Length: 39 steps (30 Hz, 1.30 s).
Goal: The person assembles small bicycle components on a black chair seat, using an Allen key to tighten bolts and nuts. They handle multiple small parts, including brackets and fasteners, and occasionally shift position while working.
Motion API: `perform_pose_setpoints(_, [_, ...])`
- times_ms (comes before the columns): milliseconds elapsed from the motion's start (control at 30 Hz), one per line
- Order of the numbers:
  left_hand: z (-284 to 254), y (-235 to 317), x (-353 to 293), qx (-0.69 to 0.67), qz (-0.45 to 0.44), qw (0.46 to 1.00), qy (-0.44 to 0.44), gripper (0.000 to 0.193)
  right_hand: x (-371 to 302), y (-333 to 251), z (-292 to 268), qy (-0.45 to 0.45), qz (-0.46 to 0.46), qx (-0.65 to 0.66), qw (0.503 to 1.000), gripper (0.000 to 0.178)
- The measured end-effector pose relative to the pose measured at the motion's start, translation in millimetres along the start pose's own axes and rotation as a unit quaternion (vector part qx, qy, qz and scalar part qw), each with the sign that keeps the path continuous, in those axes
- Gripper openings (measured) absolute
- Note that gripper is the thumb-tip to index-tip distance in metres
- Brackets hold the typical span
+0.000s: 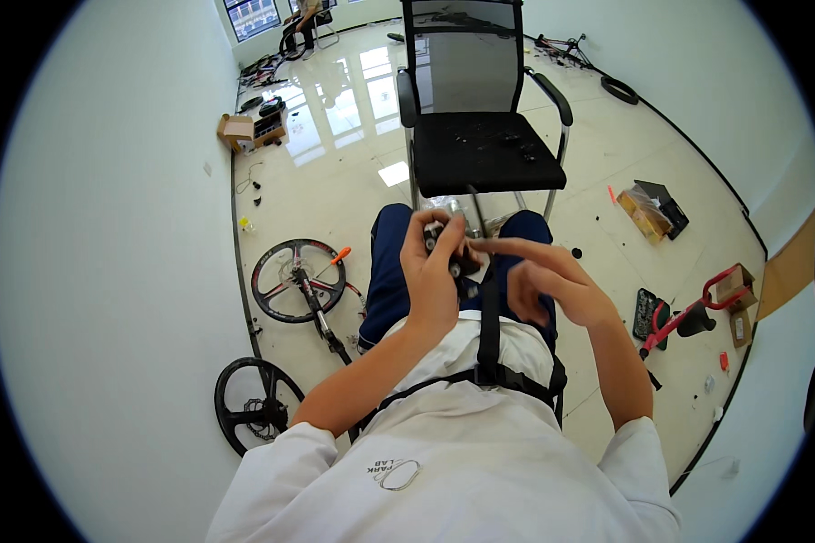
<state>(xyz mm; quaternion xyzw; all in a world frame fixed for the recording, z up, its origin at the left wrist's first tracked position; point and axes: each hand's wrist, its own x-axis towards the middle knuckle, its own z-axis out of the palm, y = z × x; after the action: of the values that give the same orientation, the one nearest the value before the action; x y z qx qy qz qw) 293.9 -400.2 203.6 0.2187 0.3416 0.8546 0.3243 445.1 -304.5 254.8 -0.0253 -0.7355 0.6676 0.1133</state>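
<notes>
My left hand (433, 271) is closed around a small black part (432, 237) with rounded pieces on it, too small to name. It is held up above my lap, between my knees. My right hand (557, 276) is beside it, index finger stretched toward the part and its tip at or near it. Its other fingers are loosely bent and a little blurred, with nothing visible in them. A thin dark rod (475, 213) rises just beyond the fingers; whether either hand holds it is unclear.
A black mesh chair (480, 149) with small dark parts on its seat faces me. Left on the floor are a wheel with a fork (299, 281), an orange-handled screwdriver (341, 255) and another black wheel (255, 409). Right are a pink-red frame (688, 319) and a yellow box (643, 215).
</notes>
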Motion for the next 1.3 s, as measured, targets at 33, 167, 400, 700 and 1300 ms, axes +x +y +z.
perform_pose_setpoints(33, [2.0, 3.9, -3.8, -0.016, -0.015, 1.0, -0.002, 0.014, 2.5, 8.1, -1.9, 0.018, 0.026, -0.07, 0.997, 0.042])
perform_pose_setpoints(167, [5.3, 17.3, -1.3, -0.057, -0.033, 0.998, -0.006, 0.014, -0.4, 40.2, -4.5, -0.087, 0.143, -0.182, 0.969, 0.04])
perform_pose_setpoints(400, [5.5, 12.4, 3.0, -0.043, 0.002, 0.999, 0.002, 0.02, -11.7, 30.7, 9.7, -0.164, 0.006, 0.204, 0.965, 0.049])
perform_pose_setpoints(700, [-0.6, 19.2, -7.5, -0.002, -0.224, 0.974, -0.035, 0.028, -25.0, -8.6, 19.5, -0.072, -0.141, -0.302, 0.94, 0.029])
perform_pose_setpoints(1300, [-23.6, -21.7, -3.2, 0.237, -0.05, 0.969, -0.04, 0.025, 16.1, 62.7, 22.3, 0.155, -0.033, -0.059, 0.986, 0.04])
